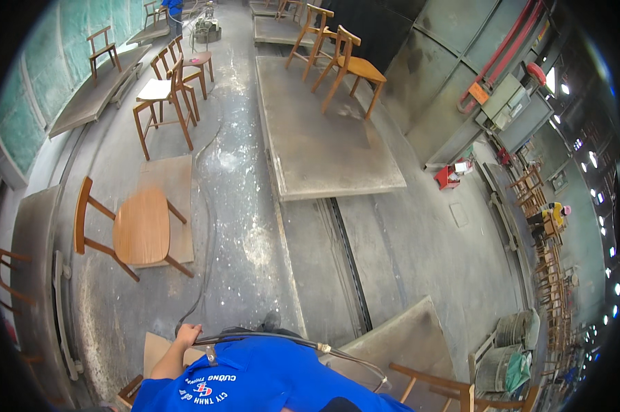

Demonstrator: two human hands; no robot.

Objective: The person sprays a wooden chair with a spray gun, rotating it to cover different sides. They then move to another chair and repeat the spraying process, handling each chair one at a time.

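My left hand (188,334) is at the lower left, beside my blue shirt. Its fingers are curled around a dark hose (275,336), which crosses the front of my body. From that hand, hose also trails forward along the floor. A small metal fitting (211,355) shows against the shirt just below the hand. Ahead and to the left stands a wooden chair (141,226) with a light brown seat, upright and apart from my hand. My right hand is out of view.
A brown board (176,176) lies under part of the chair. Several more chairs stand further off, one with a white sheet (154,89) on its seat. A low grey platform (330,154) bears chairs beyond a floor rail (351,264). Drums (499,371) stand at the right.
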